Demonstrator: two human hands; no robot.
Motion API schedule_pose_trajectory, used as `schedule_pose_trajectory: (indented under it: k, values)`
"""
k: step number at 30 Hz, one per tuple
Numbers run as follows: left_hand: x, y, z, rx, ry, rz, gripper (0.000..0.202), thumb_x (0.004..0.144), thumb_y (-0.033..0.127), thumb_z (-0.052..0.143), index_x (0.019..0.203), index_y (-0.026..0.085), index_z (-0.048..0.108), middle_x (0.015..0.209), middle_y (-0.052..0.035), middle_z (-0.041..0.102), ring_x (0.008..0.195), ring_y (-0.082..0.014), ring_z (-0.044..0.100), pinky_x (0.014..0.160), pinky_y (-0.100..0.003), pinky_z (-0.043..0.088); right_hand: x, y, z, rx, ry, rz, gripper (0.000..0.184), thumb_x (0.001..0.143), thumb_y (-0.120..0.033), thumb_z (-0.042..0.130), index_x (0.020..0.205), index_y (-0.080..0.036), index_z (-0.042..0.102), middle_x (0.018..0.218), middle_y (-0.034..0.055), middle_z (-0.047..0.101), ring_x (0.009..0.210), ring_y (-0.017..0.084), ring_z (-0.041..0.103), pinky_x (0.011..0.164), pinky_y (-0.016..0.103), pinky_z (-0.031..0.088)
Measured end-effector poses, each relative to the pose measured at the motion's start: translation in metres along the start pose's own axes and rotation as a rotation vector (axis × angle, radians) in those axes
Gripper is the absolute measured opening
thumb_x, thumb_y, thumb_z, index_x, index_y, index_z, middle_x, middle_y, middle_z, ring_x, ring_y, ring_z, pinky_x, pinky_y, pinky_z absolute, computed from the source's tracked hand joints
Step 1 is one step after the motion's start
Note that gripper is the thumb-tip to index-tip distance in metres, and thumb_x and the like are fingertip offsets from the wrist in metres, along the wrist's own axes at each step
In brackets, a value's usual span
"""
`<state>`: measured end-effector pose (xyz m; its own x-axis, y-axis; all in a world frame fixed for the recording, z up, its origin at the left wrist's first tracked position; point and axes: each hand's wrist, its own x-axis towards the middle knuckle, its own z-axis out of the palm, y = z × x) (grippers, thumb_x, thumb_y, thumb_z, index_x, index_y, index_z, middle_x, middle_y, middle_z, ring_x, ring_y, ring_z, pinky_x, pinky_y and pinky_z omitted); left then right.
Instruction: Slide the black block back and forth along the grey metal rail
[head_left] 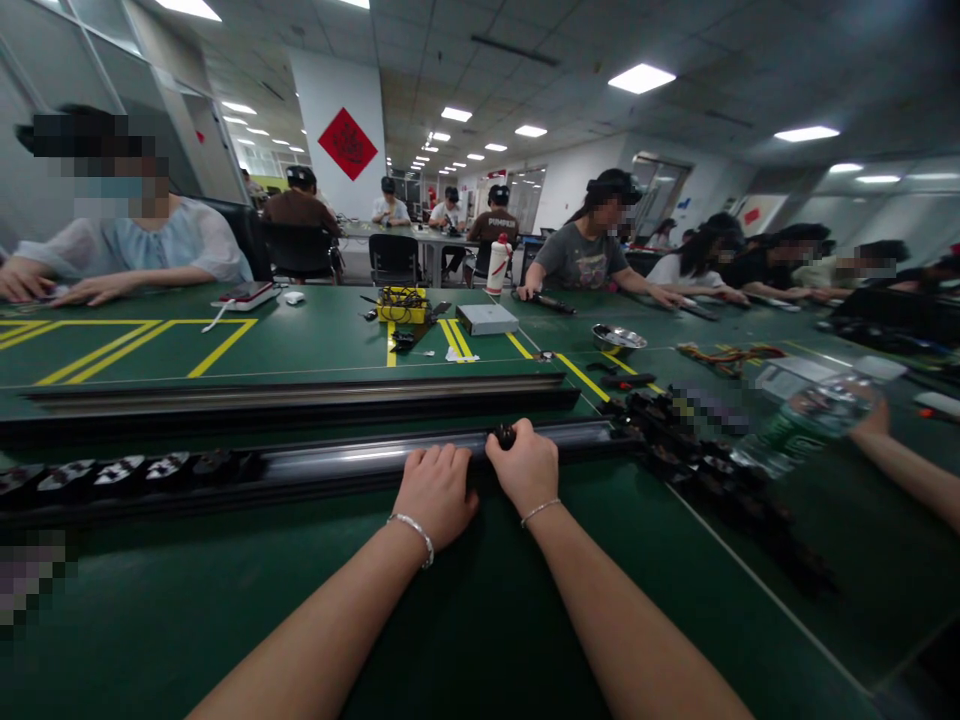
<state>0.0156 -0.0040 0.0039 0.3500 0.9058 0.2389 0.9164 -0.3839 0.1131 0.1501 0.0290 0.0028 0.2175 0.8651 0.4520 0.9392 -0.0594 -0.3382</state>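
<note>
A long black channel with a shiny metallic inside (322, 460) lies across the green table in front of me. Several black, socket-like modules (120, 475) sit in its left part. My left hand (437, 497) has its fingers curled over the channel's near edge, around its middle. Just to the right, my right hand (529, 468) pinches a small black round part (506, 436) over the channel; its underside is hidden. Near the channel's right end is a pile of similar black parts (705, 455).
Another long rail (300, 400) lies just behind the channel. Farther back are a yellow item with black cable (403, 304), a grey box (487, 320) and a metal bowl (619, 338). At right, another person's hand (874, 415) holds a plastic bottle (806, 425). Other people sit around.
</note>
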Motion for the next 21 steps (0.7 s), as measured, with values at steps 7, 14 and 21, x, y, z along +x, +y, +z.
schedule_pose_trajectory:
  k: [7,14,21]
  values:
    - [0.000,-0.001,0.001,0.008,0.021,0.011,0.033,0.073,0.031,0.049,0.104,0.021,0.049,0.100,-0.0067,0.057,0.097,-0.0234,0.048,0.086,-0.039,0.029,0.001,0.008,-0.003,0.018,-0.031,-0.047,0.022,0.075,-0.040,0.051,0.077,-0.018,0.052,0.068,0.0040,0.063,0.070,0.019,0.059,0.070,0.029,0.035]
    - [0.000,-0.001,0.001,0.005,-0.002,-0.004,0.034,0.074,0.030,0.048,0.107,0.021,0.049,0.101,-0.0072,0.057,0.099,-0.0231,0.047,0.088,-0.039,0.029,0.007,0.031,-0.012,0.130,-0.165,-0.278,0.036,0.077,-0.035,0.049,0.109,-0.020,0.053,0.090,0.0031,0.066,0.082,0.017,0.059,0.079,0.027,0.037]
    - [0.000,0.000,0.000,-0.006,0.013,-0.007,0.033,0.074,0.030,0.048,0.106,0.021,0.049,0.101,-0.0067,0.057,0.098,-0.0231,0.047,0.088,-0.039,0.029,0.006,0.029,-0.008,0.127,-0.108,-0.223,0.034,0.075,-0.034,0.049,0.105,-0.021,0.057,0.084,0.0021,0.066,0.076,0.018,0.059,0.077,0.027,0.038]
